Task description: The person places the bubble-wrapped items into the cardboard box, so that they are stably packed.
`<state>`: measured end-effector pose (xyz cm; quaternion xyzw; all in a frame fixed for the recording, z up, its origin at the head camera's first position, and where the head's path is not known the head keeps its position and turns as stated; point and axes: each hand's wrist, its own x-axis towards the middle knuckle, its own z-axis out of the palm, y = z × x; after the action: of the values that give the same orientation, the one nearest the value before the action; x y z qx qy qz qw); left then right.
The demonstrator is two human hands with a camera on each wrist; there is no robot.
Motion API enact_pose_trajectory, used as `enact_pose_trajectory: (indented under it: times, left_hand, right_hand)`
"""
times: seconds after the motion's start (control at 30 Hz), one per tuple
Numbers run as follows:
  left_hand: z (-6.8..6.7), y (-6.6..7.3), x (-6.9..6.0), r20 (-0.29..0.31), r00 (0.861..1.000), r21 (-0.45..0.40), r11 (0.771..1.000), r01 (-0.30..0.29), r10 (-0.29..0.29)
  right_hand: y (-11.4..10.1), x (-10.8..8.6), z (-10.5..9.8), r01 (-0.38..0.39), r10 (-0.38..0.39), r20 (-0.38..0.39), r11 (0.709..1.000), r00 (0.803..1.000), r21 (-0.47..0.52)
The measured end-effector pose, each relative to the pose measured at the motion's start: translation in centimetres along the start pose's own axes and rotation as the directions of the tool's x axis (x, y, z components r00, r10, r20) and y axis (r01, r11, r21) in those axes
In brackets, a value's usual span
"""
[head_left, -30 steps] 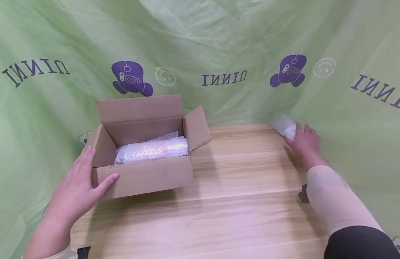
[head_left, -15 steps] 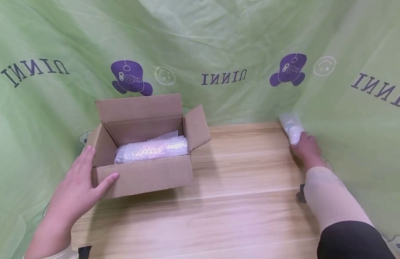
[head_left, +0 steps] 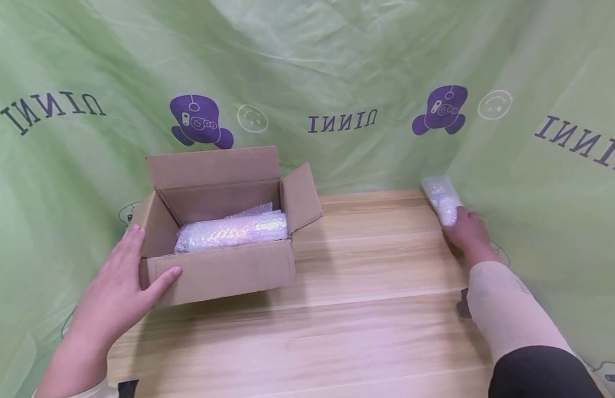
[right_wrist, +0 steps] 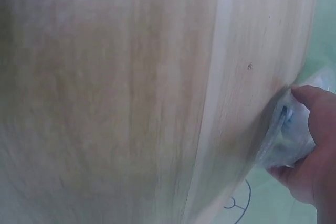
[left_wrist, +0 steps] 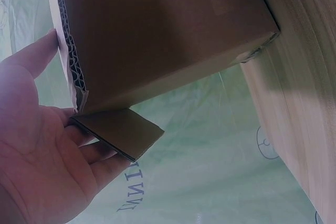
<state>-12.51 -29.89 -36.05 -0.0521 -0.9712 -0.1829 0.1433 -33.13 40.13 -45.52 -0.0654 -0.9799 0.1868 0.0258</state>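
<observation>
An open cardboard box (head_left: 223,276) stands on the left of the wood-grain table. Inside it lies a roll-shaped bubble-wrapped package (head_left: 233,231), its contents hidden. My left hand (head_left: 117,282) grips the box's near left corner, thumb on the front flap and fingers along the side flap (left_wrist: 118,132). At the far right, my right hand (head_left: 469,232) holds a smaller bubble-wrapped package (head_left: 443,200) close to the table's back corner. In the right wrist view, thumb and fingers lie on either side of this package (right_wrist: 289,135), and something bluish shows through the wrap.
A green printed curtain (head_left: 367,66) hangs behind and on both sides of the table (head_left: 337,331). Black pieces, one (head_left: 464,303) by the right forearm and another (head_left: 128,388) at the front left, sit along the table's edges. The box's right flap (head_left: 301,196) sticks outward.
The small package turned in my right hand so that its far end swung right, then shifted slightly back left. The left hand and the box stay where they were.
</observation>
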Motion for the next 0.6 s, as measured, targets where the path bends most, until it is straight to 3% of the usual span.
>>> enact_pose_trajectory:
  times: [0.17, 0.4, 0.6]
  left_hand:
    - [0.0, -0.03, 0.0, -0.002, 1.0, -0.001, 1.0, 0.004, -0.004]
    - [-0.07, -0.06, -0.02, -0.005, 1.0, -0.001, 1.0, 0.002, -0.002]
    - [-0.15, 0.07, -0.09, 0.003, 1.0, 0.001, 1.0, 0.0, 0.0]
  right_hand:
    - [-0.12, -0.1, 0.17, 0.032, -0.032, -0.017, 0.999, 0.999, -0.008]
    - [-0.33, -0.31, 0.48, 0.009, -0.009, 0.024, 1.0, 1.0, 0.007]
    - [-0.29, -0.32, 0.03, 0.039, -0.039, 0.028, 0.999, 0.999, 0.028]
